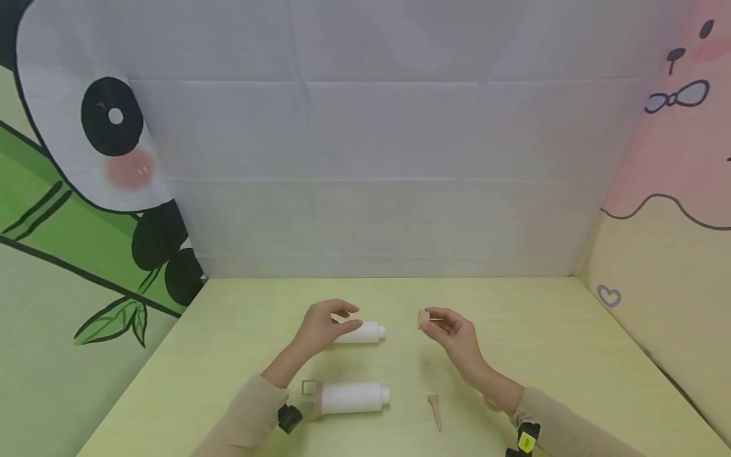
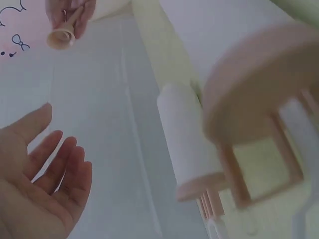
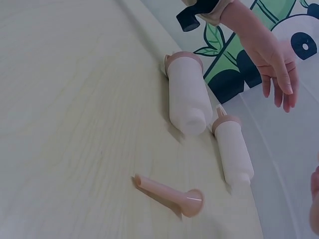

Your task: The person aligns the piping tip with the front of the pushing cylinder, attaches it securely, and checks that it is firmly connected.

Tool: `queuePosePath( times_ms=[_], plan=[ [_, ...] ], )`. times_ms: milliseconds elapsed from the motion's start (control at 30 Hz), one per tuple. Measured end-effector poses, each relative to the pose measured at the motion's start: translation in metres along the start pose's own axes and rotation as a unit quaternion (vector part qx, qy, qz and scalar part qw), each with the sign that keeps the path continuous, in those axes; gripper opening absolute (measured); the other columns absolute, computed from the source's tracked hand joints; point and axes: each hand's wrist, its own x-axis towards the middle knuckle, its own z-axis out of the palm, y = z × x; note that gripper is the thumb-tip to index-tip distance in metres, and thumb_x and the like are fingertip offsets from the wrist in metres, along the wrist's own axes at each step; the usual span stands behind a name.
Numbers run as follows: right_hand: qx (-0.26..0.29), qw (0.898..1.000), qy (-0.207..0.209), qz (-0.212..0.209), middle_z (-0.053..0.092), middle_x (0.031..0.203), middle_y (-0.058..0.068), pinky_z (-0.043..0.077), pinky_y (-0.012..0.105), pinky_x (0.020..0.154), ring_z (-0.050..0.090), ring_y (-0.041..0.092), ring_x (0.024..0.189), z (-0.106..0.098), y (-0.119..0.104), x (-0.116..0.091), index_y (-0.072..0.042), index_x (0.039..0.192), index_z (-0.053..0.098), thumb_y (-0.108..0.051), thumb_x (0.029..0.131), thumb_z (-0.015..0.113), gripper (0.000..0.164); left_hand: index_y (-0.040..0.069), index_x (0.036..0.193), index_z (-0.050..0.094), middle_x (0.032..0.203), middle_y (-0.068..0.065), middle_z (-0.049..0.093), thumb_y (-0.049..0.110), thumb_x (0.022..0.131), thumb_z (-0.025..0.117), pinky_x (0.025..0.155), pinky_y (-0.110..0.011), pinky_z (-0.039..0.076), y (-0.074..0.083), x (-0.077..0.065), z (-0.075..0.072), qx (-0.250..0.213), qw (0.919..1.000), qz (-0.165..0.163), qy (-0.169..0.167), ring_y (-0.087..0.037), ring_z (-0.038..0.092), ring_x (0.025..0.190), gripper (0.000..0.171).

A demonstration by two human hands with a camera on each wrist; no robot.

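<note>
My left hand (image 1: 328,322) hovers by the smaller white bottle (image 1: 368,332), its fingers loosely bent and nothing between them. To the right, my right hand (image 1: 459,339) pinches a small beige funnel-shaped piece (image 1: 423,319) above the table; its wide mouth shows in the left wrist view (image 2: 61,39). A similar funnel-shaped piece (image 3: 167,194) lies on its side on the table, flared at one end. Closer to me lies the larger white bottle (image 1: 351,398), with a pinkish-beige base (image 2: 264,84) that carries open frames. Both bottles lie on their sides, necks to the right.
The pale yellow table (image 1: 531,355) meets a white cloth wall (image 1: 365,139) at the back. A panda drawing covers the left wall (image 1: 114,165), a pink one the right wall (image 1: 674,158). A beige rounded thing (image 1: 491,404) is partly hidden by my right forearm.
</note>
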Motion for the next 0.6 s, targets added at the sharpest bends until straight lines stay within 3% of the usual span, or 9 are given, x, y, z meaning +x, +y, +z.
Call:
queuePosePath(
  times_ms=[100,300,433,600],
  plan=[
    [-0.004,1.000,0.004,-0.003,0.063,0.101,0.011,0.050,0.021,0.078,0.062,0.007,0.086,-0.001,0.000,0.000,0.012,0.111,0.055,-0.002,0.082,0.064,0.033,0.009,0.102,0.067,0.104,-0.008,0.064,0.023,0.078,0.072,0.072,-0.030,0.051,-0.015,0.000,-0.013,0.018,0.9994,0.001,-0.030,-0.025,0.059,0.095,0.029],
    [-0.012,1.000,0.010,0.002,0.062,0.103,0.018,0.050,0.020,0.078,0.062,0.007,0.085,-0.003,0.001,0.000,0.011,0.110,0.055,-0.004,0.083,0.064,0.032,0.009,0.109,0.064,0.111,-0.009,0.062,0.027,0.075,0.074,0.081,-0.041,0.049,-0.045,0.004,-0.029,0.066,0.9962,-0.017,-0.054,-0.028,0.055,0.103,0.040],
    [-0.016,1.000,0.008,0.007,0.061,0.103,0.021,0.050,0.020,0.078,0.062,0.007,0.084,-0.004,0.002,-0.001,0.010,0.111,0.055,-0.005,0.083,0.064,0.033,0.008,0.112,0.063,0.116,-0.011,0.059,0.027,0.072,0.077,0.087,-0.047,0.045,-0.055,0.007,-0.031,0.096,0.9922,-0.030,-0.073,-0.032,0.052,0.108,0.046],
    [-0.016,1.000,0.007,0.010,0.059,0.106,0.024,0.050,0.020,0.078,0.061,0.007,0.085,-0.004,0.002,-0.002,0.011,0.112,0.054,-0.006,0.084,0.064,0.034,0.006,0.111,0.063,0.115,-0.011,0.060,0.027,0.072,0.077,0.089,-0.047,0.043,-0.062,0.010,-0.025,0.114,0.9895,-0.014,-0.088,-0.032,0.053,0.108,0.047]
  ],
)
